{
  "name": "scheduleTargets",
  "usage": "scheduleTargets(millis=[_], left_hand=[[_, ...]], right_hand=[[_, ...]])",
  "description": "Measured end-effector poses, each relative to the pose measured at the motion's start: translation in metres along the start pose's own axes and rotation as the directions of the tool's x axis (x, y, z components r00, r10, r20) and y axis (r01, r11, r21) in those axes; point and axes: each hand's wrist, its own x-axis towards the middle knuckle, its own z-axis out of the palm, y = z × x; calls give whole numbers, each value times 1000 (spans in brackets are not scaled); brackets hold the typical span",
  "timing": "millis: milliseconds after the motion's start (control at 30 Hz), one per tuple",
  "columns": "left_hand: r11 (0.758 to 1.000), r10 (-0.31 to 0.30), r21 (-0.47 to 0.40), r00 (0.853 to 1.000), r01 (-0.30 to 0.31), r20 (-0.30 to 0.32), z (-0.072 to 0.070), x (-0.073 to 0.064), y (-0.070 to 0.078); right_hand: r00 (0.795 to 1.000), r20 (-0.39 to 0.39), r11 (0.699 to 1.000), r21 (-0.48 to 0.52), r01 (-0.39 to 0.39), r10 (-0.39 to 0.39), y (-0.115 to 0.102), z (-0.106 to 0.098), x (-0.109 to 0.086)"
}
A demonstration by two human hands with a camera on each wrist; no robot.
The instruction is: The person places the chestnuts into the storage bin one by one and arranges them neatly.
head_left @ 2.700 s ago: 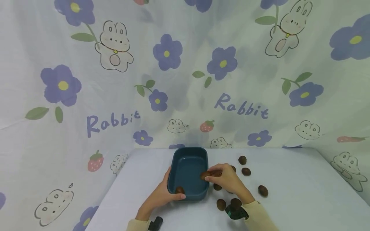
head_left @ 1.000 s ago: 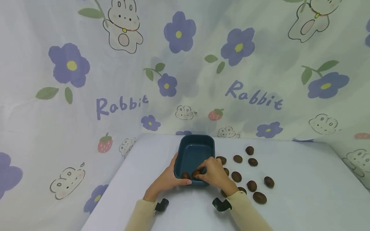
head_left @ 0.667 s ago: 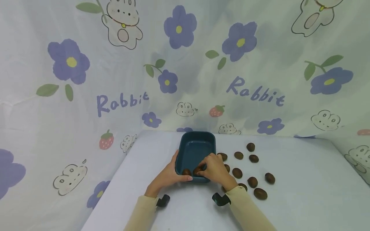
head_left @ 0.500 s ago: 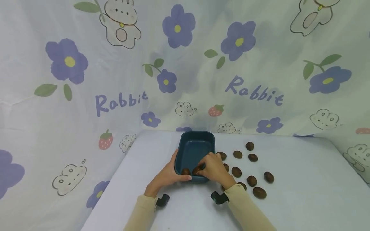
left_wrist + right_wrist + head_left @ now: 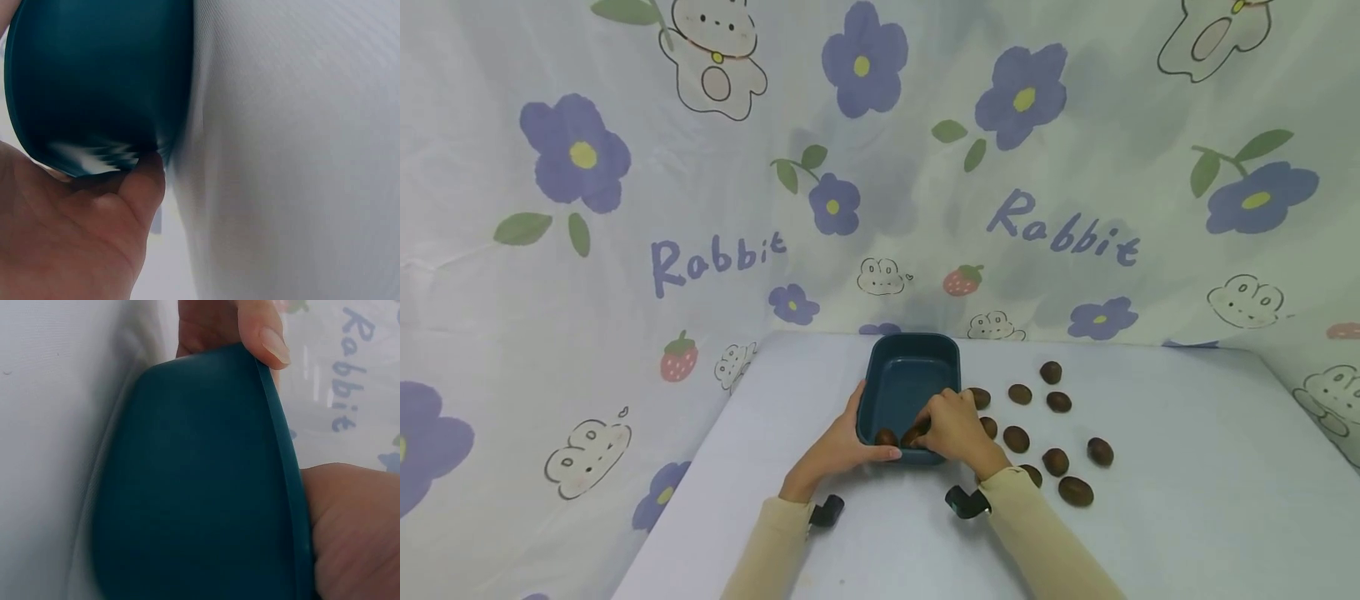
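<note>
A teal blue rectangular box (image 5: 906,387) with rounded corners stands on the table. My left hand (image 5: 838,447) grips its near left corner, thumb over the near rim and fingers along the outer left wall. Two dark brown, egg-shaped, nut-like pieces lie at the near end inside; one piece (image 5: 886,437) rests by the left thumb. My right hand (image 5: 960,427) reaches over the right rim and pinches the other piece (image 5: 914,434). In the right wrist view the box wall (image 5: 194,469) hides the right fingertips; part of the right hand (image 5: 362,531) shows above the rim.
Several more brown pieces lie scattered right of the box, among them one large piece (image 5: 1076,491) near the right forearm and one piece (image 5: 1051,372) farther back. Some are partly behind the right arm. A rabbit-and-flower curtain (image 5: 917,208) hangs behind the white table (image 5: 1210,467).
My right hand has gone from the box's right rim down into its near end, carrying a brown piece. The left hand keeps its grip. Over the last half second the hands barely move.
</note>
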Motion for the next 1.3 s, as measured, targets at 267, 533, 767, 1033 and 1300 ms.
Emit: scheduleTargets(millis=[267,533,767,1033,1300], left_hand=[[1000,-19,15,1000,19,0,2,2,2],[999,-23,26,1000,23,5,1,4,3],[1000,-19,24,1000,19,11,2,5,2],[1000,-11,2,1000,11,15,1,2,1],[1000,-23,1,1000,23,2,0,1,0]], right_hand=[[1000,-9,999,-35,-2,2,-1,0,-1],[1000,-7,999,-41,-17,17,0,0,0],[1000,-11,999,-43,-28,28,1,0,0],[999,-1,982,188,-32,33,6,-12,-4],[989,-117,898,438,-32,93,36,-58,-21]])
